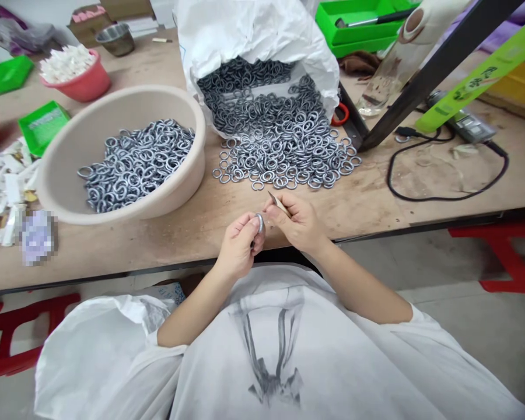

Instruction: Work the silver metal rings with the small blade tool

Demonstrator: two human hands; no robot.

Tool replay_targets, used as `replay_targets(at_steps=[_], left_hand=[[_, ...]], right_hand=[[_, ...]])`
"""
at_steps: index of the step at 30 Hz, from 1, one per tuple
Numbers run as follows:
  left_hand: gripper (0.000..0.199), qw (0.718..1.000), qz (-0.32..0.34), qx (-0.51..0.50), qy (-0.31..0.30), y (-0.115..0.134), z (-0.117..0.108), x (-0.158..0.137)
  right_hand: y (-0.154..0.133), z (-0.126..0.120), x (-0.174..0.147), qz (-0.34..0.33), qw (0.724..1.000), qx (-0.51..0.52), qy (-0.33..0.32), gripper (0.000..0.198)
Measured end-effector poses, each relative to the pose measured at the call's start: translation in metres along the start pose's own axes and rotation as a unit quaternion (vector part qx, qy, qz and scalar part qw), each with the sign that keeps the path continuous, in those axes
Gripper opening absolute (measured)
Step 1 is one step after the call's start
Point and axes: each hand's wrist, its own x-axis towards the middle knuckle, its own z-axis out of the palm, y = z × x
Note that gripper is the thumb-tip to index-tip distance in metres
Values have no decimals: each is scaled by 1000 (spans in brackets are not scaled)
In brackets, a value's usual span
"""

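Note:
My left hand (241, 244) is closed on a grey ring (259, 223), which stands up between thumb and fingers near the table's front edge. Just to its right, my right hand (301, 220) grips a small knife (280, 204) with a pale handle and a dark pointed tip. The two hands are close together. Beyond them a heap of similar grey rings (289, 154) spills from a white sack (262, 29) onto the table. More rings (144, 163) lie in a big beige basin (201, 169) on the left.
A wooden table (179, 239) carries everything. Left are a red bowl (87, 84) of white pieces, a green tray (44, 125) and a scattered white pile (9, 186). A dark metal bar (433, 76) slants up on the right, beside a black cable (446, 198) and a clear bottle (389, 76).

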Motion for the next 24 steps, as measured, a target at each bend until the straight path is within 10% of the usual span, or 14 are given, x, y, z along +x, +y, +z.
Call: replay_targets(at_steps=[16, 21, 24], left_hand=[[44, 1000, -20, -3, 17, 6, -11, 3], [41, 995, 9, 79, -53, 9, -21, -17], [34, 972, 157, 173, -5, 42, -29, -26]], right_hand=[[-11, 0, -4, -115, 978, -144, -99, 44], [10, -9, 21, 6, 968, -250, 6, 49], [20, -11, 44, 76, 937, -341, -4, 43]])
